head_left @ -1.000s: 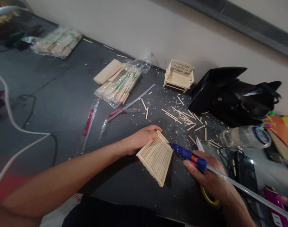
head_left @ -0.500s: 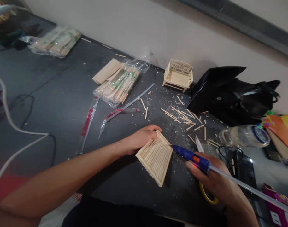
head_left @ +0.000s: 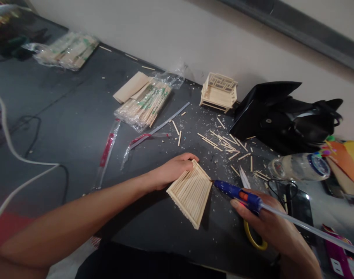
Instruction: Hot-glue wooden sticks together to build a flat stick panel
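The right hand (head_left: pixel 264 217) grips a blue hot-glue gun (head_left: pixel 235 193), its nozzle at the edge of the slatted stick panel (head_left: pixel 191 190) that the left hand (head_left: pixel 177 168) pinches at its upper corner. Scissors (head_left: pixel 249 217) lie partly hidden beneath the right hand, a plastic jar (head_left: pixel 299 166) beyond it. Past the left hand are loose sticks (head_left: pixel 226 141), then bagged chopsticks (head_left: pixel 146 100) whose green print is too small to read, and a miniature stick-built seat (head_left: pixel 219 93).

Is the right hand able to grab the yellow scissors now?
Probably not: the right hand is full, gripping the blue glue gun. The scissors lie very close, partly hidden by that hand, so without the glue gun it likely could.
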The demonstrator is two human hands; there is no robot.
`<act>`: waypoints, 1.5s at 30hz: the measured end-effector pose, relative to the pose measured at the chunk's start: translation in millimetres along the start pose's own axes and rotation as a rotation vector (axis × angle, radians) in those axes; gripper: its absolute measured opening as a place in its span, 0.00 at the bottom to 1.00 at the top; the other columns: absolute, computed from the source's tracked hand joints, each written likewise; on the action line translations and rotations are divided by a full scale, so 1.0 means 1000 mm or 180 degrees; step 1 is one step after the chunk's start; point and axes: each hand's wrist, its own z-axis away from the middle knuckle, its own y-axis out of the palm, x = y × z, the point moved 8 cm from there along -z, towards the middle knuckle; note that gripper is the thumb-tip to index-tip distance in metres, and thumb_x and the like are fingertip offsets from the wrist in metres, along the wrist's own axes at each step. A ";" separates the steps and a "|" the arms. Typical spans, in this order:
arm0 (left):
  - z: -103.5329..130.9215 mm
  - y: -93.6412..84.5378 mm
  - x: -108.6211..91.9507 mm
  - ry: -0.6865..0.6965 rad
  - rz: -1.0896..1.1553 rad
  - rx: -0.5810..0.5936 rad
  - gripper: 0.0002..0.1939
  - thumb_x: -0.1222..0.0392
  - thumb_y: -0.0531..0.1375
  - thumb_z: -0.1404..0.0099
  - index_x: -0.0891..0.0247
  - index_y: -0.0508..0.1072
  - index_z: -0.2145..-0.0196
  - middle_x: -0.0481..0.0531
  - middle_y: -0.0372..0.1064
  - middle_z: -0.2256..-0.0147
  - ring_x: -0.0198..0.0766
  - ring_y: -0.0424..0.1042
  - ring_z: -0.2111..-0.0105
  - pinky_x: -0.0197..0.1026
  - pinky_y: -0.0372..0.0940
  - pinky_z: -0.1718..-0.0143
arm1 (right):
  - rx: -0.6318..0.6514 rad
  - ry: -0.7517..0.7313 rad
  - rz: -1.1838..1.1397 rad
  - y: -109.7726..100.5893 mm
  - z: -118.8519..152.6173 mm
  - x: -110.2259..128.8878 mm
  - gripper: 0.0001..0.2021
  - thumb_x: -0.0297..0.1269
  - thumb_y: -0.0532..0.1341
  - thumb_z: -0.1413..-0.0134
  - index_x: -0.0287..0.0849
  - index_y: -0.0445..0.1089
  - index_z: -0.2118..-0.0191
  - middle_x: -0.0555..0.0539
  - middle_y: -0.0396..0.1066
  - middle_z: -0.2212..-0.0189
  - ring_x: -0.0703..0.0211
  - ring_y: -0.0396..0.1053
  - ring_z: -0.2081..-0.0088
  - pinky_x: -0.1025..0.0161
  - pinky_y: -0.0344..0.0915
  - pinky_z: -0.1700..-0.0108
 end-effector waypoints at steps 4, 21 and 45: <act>0.001 0.000 0.000 0.0000 -0.0016 -0.0023 0.24 0.61 0.53 0.53 0.61 0.69 0.55 0.47 0.66 0.70 0.35 0.66 0.73 0.35 0.60 0.75 | 0.0046 0.0071 -0.0060 -0.001 0.000 -0.001 0.24 0.57 0.52 0.36 0.47 0.63 0.78 0.53 0.66 0.84 0.63 0.64 0.83 0.66 0.60 0.80; 0.006 0.003 -0.004 0.0286 -0.0125 0.0152 0.24 0.60 0.54 0.51 0.60 0.66 0.54 0.45 0.64 0.73 0.34 0.63 0.75 0.35 0.58 0.75 | 0.0022 0.0865 -0.0918 0.002 0.005 -0.032 0.17 0.51 0.61 0.46 0.46 0.70 0.77 0.51 0.72 0.82 0.59 0.69 0.80 0.65 0.67 0.78; 0.006 0.003 -0.002 0.0439 0.0040 -0.0114 0.12 0.54 0.57 0.41 0.58 0.55 0.66 0.40 0.61 0.77 0.32 0.68 0.83 0.36 0.68 0.85 | -0.0271 0.0373 -0.0747 0.016 -0.011 -0.021 0.18 0.50 0.57 0.39 0.46 0.62 0.76 0.53 0.65 0.80 0.61 0.64 0.76 0.64 0.61 0.73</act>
